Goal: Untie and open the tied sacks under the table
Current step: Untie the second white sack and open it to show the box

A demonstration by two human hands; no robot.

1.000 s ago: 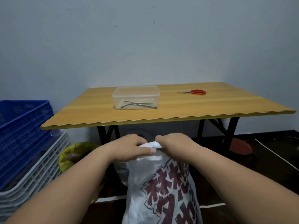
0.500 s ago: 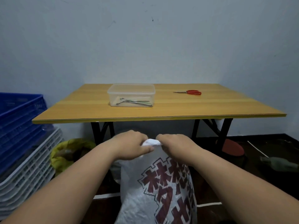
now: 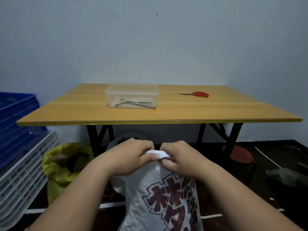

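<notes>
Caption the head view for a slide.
Left hand and right hand pinch the white printed plastic sack's bunched neck before the wooden table.

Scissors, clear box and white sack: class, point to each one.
scissors (image 3: 200, 94), head view, on the red handles.
clear box (image 3: 131, 91), head view, on its lid.
white sack (image 3: 160, 202), head view, on its printed front.

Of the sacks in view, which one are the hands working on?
The white woven sack with dark red characters, nearest the camera: the left hand and right hand both grip its bunched top. The yellow sack at left stands apart, untouched.
</notes>
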